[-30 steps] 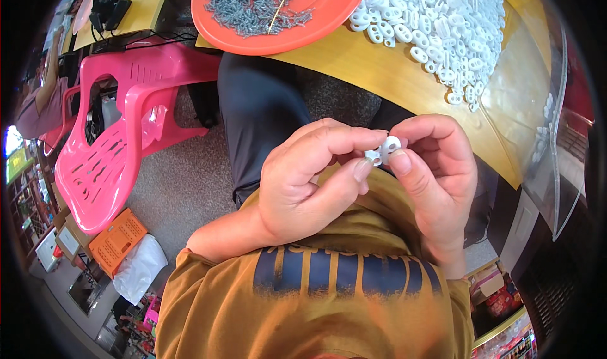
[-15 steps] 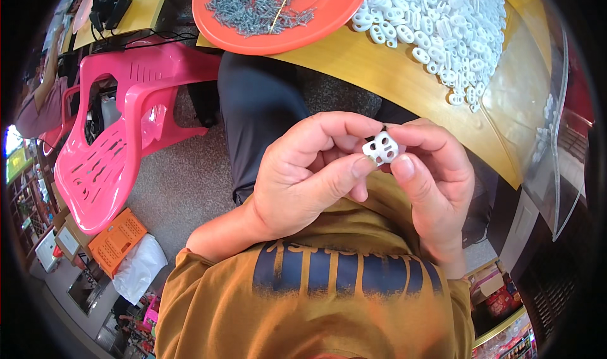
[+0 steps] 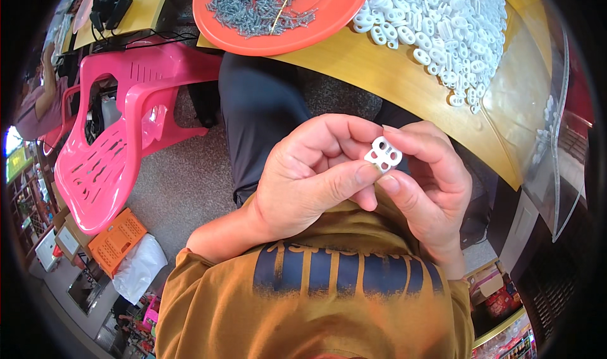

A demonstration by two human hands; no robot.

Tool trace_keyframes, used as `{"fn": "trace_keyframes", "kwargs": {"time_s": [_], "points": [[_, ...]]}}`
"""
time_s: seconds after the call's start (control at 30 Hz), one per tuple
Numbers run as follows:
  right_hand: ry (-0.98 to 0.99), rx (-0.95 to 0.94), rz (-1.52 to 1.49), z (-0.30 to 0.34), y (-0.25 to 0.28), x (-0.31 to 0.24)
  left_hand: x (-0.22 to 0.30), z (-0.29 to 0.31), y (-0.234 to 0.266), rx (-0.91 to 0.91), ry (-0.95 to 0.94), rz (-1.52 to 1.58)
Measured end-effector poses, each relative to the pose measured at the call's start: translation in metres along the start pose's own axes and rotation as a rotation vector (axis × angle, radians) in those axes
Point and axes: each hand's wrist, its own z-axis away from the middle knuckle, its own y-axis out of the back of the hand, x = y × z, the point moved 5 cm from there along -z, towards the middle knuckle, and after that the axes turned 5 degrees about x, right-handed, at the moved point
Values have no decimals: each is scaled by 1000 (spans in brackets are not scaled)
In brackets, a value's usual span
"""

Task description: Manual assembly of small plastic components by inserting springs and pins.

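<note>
Above my lap I hold a small white plastic cord lock [image 3: 384,153] with several holes through its face. My left hand [image 3: 310,169] pinches it from the left between thumb and forefinger, its other fingers curled behind. On the other side my right hand [image 3: 430,182] grips it too, forefinger at the upper edge and thumb at the lower edge. The fingertips of both hands meet around the piece and cover its edges. Beyond them a heap of loose white cord lock parts [image 3: 436,27] lies on the yellow table [image 3: 379,74].
A red plate [image 3: 231,42] heaped with small metal springs [image 3: 243,11] sits on the table, a thin yellowish stick lying across them. To the left stands a pink plastic chair [image 3: 136,100]. An orange box [image 3: 117,242] and a white plastic bag [image 3: 140,267] are on the floor.
The cord lock has turned between my fingers and sits slightly lower. My right thumb has shifted left and down along its lower edge.
</note>
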Motion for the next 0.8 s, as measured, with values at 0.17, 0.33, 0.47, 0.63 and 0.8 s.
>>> {"fn": "trace_keyframes", "kwargs": {"time_s": [0.17,0.33,0.47,0.63,0.8], "points": [[1,-60,-6,-1,1,-4,-7,2,3,-61,-71,59],[-68,-64,-112,2,1,-3,-9,3,1,-73,-75,138],[-60,-56,-177,4,1,1,-8,3,1,-126,-170,76],[-86,-58,-179,4,1,0,-5,6,0,-104,-79,116],[49,-60,23,3,0,-8,-6,5,0,-48,-68,116]]}}
